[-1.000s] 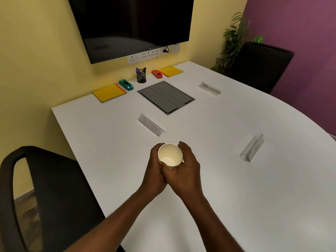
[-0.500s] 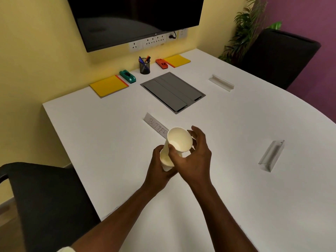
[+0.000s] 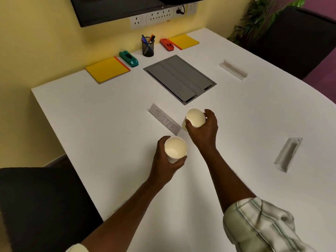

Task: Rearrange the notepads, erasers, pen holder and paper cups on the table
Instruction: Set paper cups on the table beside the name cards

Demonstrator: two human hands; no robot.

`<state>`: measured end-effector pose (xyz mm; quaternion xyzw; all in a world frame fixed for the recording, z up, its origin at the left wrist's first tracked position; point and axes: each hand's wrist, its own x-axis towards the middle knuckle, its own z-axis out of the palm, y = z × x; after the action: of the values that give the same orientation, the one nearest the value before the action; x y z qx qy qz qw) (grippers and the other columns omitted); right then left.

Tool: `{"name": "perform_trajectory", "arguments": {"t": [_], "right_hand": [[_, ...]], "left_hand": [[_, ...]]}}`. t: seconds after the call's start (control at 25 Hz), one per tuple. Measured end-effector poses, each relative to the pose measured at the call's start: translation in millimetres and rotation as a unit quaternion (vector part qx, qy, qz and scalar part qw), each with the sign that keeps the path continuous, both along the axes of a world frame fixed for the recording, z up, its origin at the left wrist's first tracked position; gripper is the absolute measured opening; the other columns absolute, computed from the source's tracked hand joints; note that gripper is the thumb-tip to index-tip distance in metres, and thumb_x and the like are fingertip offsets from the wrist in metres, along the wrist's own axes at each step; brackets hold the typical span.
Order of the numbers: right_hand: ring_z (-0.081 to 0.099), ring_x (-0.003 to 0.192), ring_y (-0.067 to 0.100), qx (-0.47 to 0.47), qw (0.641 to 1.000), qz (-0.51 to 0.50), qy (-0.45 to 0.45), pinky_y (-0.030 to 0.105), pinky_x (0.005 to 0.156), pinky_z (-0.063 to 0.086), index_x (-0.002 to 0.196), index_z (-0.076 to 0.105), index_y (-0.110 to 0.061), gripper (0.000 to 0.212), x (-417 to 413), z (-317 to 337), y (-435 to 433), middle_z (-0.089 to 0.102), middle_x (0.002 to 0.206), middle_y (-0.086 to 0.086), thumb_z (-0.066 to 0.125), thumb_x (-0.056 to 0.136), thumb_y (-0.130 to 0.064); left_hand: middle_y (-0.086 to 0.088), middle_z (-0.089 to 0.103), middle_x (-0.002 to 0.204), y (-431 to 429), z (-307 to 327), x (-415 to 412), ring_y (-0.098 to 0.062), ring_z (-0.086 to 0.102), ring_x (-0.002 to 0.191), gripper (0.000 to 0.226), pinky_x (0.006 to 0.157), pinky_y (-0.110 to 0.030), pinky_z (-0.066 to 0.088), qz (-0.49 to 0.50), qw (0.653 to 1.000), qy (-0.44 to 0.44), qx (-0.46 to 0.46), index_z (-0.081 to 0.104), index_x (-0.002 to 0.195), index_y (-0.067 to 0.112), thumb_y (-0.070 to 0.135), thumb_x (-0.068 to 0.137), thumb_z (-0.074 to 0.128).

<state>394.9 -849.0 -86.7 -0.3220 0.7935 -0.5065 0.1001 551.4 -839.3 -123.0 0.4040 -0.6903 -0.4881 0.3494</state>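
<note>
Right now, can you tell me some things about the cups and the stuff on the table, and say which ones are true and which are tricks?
1. The left hand holds the near cup and the right hand holds the far cup. True.
2. The two cups are stacked together. False: they are apart, one in each hand.
3. The pen holder is empty. False: pens stand in it.
4. The green eraser lies beside a yellow notepad. True.
5. The card beside the far cup reads BUTTER. True.
</note>
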Motion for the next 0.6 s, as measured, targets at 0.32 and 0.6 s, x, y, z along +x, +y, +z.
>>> {"name": "perform_trajectory", "arguments": {"t": [0.32, 0.6], "right_hand": [[0.05, 0.118, 0.03, 0.078, 0.997, -0.013, -0.008, 0.037, 0.092, 0.048, 0.138, 0.037, -0.006, 0.085, -21.3, -73.1, -19.9, 0.046, 0.132, 0.015, 0.084, 0.069, -0.027], [0.05, 0.118, 0.033, 0.102, 0.995, 0.002, -0.004, 0.039, 0.091, 0.048, 0.137, 0.037, -0.004, 0.085, -14.8, -97.6, -30.1, 0.046, 0.131, 0.017, 0.084, 0.07, -0.027]], "left_hand": [[0.013, 0.044, 0.123, -16.8, -8.6, 3.5, -0.005, 0.045, 0.113, 0.081, 0.096, -0.008, 0.04, -0.01, 1.0, 0.002, -0.006, 0.033, 0.124, 0.031, 0.025, 0.062, 0.085], [0.003, 0.047, 0.127, -21.0, -13.9, 11.3, -0.011, 0.046, 0.116, 0.081, 0.1, -0.029, 0.047, -0.006, 1.0, -0.029, 0.007, 0.036, 0.127, 0.025, 0.024, 0.063, 0.086]]}}
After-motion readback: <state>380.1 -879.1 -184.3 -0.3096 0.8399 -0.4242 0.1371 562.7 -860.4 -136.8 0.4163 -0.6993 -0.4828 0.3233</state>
